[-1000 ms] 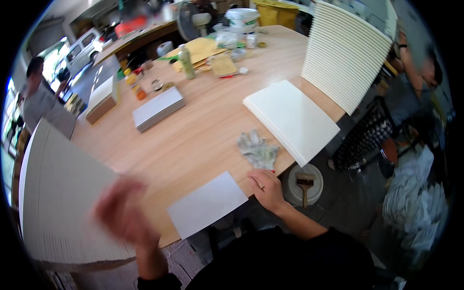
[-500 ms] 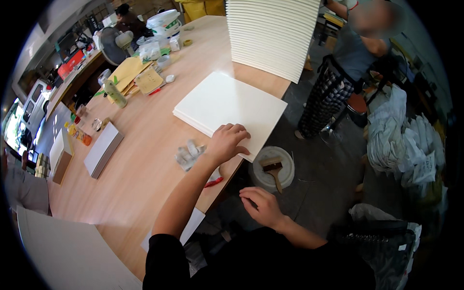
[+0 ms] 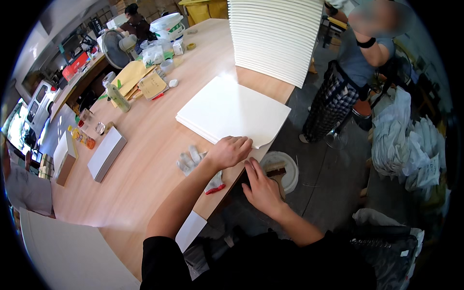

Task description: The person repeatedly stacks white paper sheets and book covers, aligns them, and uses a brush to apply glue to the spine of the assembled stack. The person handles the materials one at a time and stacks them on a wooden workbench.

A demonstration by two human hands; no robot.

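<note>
A low stack of large white sheets lies on the wooden table by its right edge. My left hand is closed at the stack's near corner, fingers bent over the sheet's edge; the sheet curves up a little beside them. Its thumb is hidden. Just below, by the table edge, my right hand is open with fingers stretched toward the left one, holding nothing. A grey-white work glove and a red-cuffed glove lie beside my left forearm.
A tall white stack stands behind the sheets. Below the table edge, a flat brush rests on a round white tub. White blocks, bottles and yellow papers sit to the left. A person stands at right.
My left hand has drawn its fingers in at the sheet's corner, and the corner now curves up. My right hand has risen from below the table edge to close beside the left.
</note>
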